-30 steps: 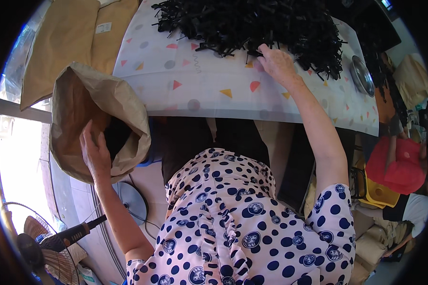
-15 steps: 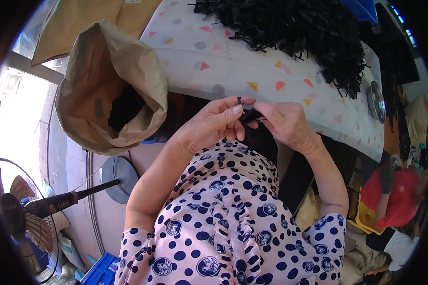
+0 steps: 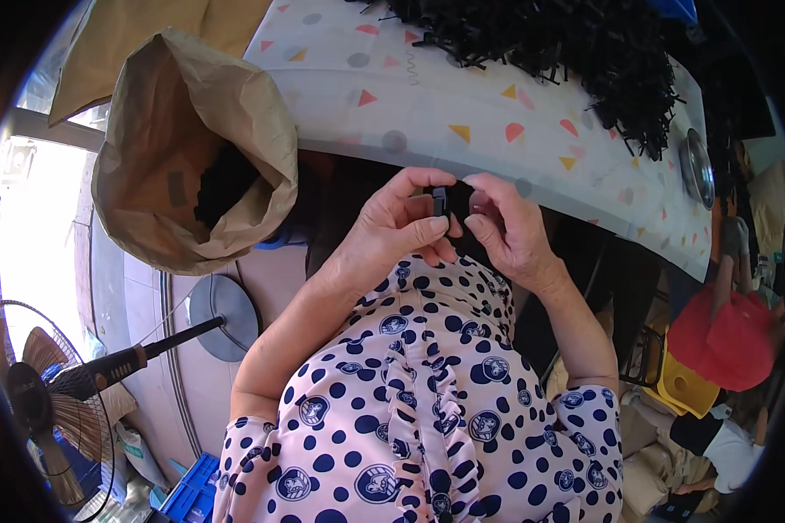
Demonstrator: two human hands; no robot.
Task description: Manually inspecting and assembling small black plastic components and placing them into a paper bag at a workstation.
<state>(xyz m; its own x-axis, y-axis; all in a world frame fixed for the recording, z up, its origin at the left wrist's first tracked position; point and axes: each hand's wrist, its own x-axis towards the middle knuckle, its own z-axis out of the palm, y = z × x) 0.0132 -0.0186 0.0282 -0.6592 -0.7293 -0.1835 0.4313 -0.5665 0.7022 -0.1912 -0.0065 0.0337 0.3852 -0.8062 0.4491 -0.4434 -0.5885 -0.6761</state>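
Observation:
My left hand pinches a small glossy black plastic piece, shaped like a short clip or buckle, between thumb and fingers. It is held upright in front of my body, just off the table's near edge. Close beside it, my right hand has its thumb and fingers curled together at the dark area by the piece. Whatever lies in the right fingertips blends into the dark background. A large pile of black strap-like pieces covers the far part of the table.
An open brown paper sack with black contents stands left of the table. A round metal dish is near the table's right end. A fan stands lower left. Another person in red is at the right, near a yellow chair.
The right fingers have moved slightly apart from the left hand. The black piece has turned from slanted to upright in my left fingers. The view has shifted a little.

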